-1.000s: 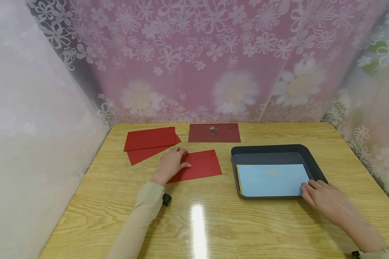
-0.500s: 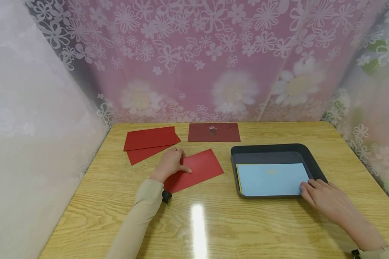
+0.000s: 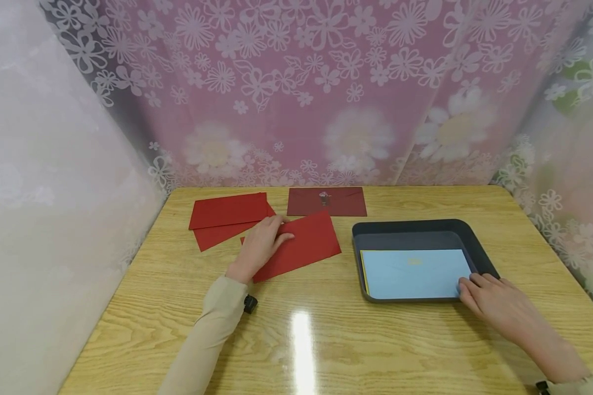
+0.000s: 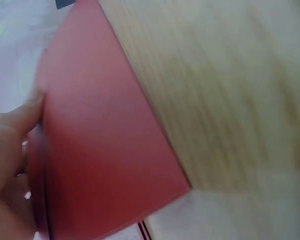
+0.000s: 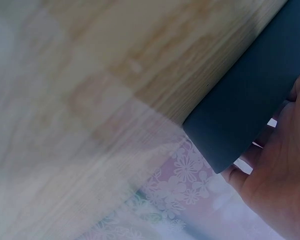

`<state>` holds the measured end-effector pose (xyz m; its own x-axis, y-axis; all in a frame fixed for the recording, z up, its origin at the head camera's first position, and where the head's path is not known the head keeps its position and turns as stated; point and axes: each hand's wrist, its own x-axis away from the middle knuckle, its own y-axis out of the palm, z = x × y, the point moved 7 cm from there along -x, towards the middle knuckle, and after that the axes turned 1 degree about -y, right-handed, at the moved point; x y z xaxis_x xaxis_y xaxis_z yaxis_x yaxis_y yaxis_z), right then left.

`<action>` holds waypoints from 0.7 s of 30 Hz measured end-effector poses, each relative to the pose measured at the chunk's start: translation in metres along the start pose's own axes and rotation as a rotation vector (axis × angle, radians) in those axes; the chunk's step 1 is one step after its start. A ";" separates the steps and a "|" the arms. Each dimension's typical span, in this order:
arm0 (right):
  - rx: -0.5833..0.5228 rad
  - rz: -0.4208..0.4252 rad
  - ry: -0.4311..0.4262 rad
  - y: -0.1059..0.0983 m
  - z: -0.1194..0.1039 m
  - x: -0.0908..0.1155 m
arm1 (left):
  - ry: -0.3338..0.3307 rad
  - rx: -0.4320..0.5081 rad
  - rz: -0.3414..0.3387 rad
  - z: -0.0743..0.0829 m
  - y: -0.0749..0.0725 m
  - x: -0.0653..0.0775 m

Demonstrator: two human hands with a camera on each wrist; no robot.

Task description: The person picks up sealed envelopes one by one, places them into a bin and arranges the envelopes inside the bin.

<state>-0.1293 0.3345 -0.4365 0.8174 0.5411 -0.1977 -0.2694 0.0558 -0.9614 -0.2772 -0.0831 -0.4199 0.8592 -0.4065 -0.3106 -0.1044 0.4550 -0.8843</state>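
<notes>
Left hand [image 3: 259,247] pinching red envelope [image 3: 306,244], right hand [image 3: 501,307] on tray [image 3: 405,240]

Far left on the bench [image 3: 365,351]: two overlapping red envelopes [image 3: 227,211], just beside my left fingers. Left hand nearly closed, thumb on top at the far edge, fingers mostly hidden, pinching the red envelope. It sits left of the tray; can't tell how much of it is off the bench. Maroon envelope [image 3: 343,203] lies behind, slightly overlapped in the head view, contact unclear. Tray next, with a pale blue envelope [image 3: 415,277] along its near side, yellow edge [image 3: 364,274] showing beneath. Right hand, fingers curled, grips the tray's near right corner, nothing else

Risks, my guess: one-edge pinch could let the red envelope swing or crease; a low lift could catch the tray's left rim; a right-hand tug could skew the tray

Direction: red envelope's long axis runs left to right, right end angled away from me; can't tell which end has the flap
</notes>
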 end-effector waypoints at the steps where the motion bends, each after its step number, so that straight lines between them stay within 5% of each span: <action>1: 0.002 -0.003 0.001 0.000 0.000 0.000 | 0.031 -0.023 0.036 0.003 -0.003 0.000; 5: 0.014 0.043 -0.035 -0.002 -0.001 0.000 | 0.137 -0.126 0.183 0.014 -0.014 -0.003; 9: 0.030 0.090 -0.077 -0.005 -0.003 0.000 | 0.170 -0.198 0.272 0.024 -0.026 -0.006; 21: 0.041 0.119 -0.120 -0.005 -0.003 0.000 | 0.244 -0.260 0.288 0.069 -0.041 -0.026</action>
<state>-0.1264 0.3317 -0.4325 0.7125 0.6419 -0.2834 -0.3833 0.0178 -0.9234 -0.2609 -0.0360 -0.3517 0.6372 -0.4812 -0.6020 -0.4708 0.3753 -0.7984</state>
